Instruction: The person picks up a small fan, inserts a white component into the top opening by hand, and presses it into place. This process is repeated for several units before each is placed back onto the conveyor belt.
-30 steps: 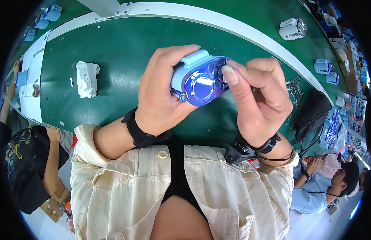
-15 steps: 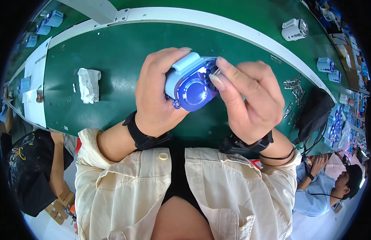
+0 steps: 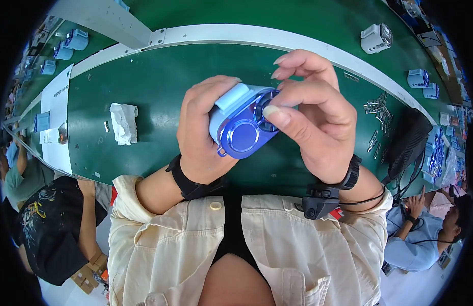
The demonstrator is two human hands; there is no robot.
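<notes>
Left hand [image 3: 201, 133] is gripping a blue device [image 3: 240, 136] over the table [image 3: 162, 97]; right hand [image 3: 322, 122] is touching it, finger closure unclear; room is extending toward the far edge.

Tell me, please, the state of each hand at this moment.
Left hand: closed around the light-blue and purple device.
Right hand: thumb and index finger at the device's dark round opening; whether they pinch anything cannot be told.

Glossy plastic device [image 3: 242, 136], smooth tabletop [image 3: 162, 76]
</notes>
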